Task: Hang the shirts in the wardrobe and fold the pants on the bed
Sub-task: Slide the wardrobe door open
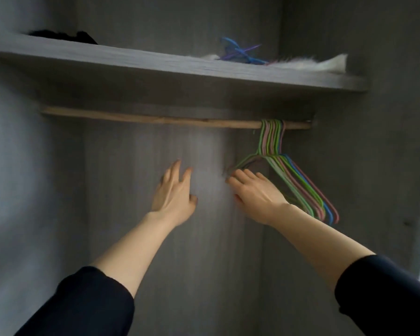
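Wardrobe (204, 146): grey panels with a wood-grain texture. A rough wooden rod (155, 119) spans it. Thin triangular hangers (298, 183), green, pink and blue, hang bunched at the rod's right end. Below the rod, the left hand (174, 195) is released, with the fingers spread. The right hand (255, 192) reaches the hangers' left corners with curled fingers. Blur hides whether it grasps them.

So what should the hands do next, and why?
Probably lift one of the hangers off the rail. The right hand touches the left tips of the empty bunch, which hangs at the rail's right end, though blur hides whether it grips. The left hand is open and free to help separate one. No shirt is in view.
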Demonstrator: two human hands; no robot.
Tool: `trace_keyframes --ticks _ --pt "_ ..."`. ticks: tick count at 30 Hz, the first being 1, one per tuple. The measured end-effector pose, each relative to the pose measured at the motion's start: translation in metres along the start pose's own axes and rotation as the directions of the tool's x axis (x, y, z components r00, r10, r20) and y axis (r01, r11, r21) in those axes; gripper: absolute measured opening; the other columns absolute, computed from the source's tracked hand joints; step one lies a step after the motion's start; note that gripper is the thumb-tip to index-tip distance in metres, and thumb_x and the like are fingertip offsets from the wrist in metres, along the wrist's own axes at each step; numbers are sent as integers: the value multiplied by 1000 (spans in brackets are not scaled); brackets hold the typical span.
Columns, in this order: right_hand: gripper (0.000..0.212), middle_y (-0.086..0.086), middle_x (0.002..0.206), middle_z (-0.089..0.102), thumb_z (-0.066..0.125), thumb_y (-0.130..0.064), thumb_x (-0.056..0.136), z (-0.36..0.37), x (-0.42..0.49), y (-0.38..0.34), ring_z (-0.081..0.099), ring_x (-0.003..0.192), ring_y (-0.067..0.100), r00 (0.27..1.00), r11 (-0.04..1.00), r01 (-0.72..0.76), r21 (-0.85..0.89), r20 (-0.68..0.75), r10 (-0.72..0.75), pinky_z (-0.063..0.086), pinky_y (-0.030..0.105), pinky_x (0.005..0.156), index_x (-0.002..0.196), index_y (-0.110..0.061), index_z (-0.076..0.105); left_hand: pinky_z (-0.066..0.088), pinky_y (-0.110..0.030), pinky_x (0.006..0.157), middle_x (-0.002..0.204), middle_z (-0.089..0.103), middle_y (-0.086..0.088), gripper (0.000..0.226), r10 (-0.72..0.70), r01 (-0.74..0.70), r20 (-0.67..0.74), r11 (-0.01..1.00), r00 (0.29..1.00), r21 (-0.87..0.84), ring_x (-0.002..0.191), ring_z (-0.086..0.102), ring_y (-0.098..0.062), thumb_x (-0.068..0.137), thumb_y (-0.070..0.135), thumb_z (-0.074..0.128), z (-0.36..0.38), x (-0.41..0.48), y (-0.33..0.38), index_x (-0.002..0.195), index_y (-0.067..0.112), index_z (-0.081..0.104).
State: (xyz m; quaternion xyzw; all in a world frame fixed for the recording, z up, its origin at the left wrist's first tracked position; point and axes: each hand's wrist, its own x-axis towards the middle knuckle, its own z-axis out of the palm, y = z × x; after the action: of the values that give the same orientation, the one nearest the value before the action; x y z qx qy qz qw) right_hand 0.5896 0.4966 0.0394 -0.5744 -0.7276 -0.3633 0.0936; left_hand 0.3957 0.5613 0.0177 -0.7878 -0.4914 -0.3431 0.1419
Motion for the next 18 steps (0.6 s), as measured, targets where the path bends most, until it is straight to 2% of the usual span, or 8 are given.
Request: trace_keyframes --ticks 5,8,11,13,15,18 --pt "33 4 128 48 44 -25 96 10 13 52 43 123 25 993 990 -118 -78 -16 117 36 35 97 128 -18 47 17 -36 115 160 -4 -10 72 107 -105 -43 993 993 43 147 -1 -25 88 35 54 14 66 34 150 19 19" --pt "31 5 126 50 42 -19 95 9 30 75 44 121 25 984 976 -178 -125 -12 178 38 35 93 125 -17 49 16 -37 116 159 -3 -9 72 160 -152 -92 984 983 90 146 1 -26 88 36 55 10 105 41 149 22 20" --pt "34 9 129 50 43 -13 93 4 45 88 45 123 28 962 953 -270 -137 7 274 40 38 94 127 -10 50 21 -40 114 159 1 -7 73 163 -156 -159 986 974 57 146 3 -26 85 33 58 3 140 39 149 22 23" --pt "36 11 130 51 45 -14 93 3 56 92 46 123 29 941 936 -329 -127 34 336 41 41 95 128 -7 52 15 -42 116 160 4 -8 75 150 -149 -168 989 974 19 146 2 -25 85 30 58 1 161 35 150 22 21" --pt "35 11 128 53 48 -19 94 6 66 92 47 122 29 926 922 -365 -130 57 374 43 40 93 126 -7 54 5 -43 117 157 14 -11 74 145 -141 -156 989 977 38 145 7 -27 86 30 56 4 178 27 151 21 21" --pt "31 11 126 55 48 -15 94 15 78 90 49 120 29 910 905 -391 -168 79 408 46 38 89 122 -6 57 5 -43 117 141 39 -10 69 168 -155 -184 984 968 81 134 27 -29 86 30 53 11 190 12 149 20 26"
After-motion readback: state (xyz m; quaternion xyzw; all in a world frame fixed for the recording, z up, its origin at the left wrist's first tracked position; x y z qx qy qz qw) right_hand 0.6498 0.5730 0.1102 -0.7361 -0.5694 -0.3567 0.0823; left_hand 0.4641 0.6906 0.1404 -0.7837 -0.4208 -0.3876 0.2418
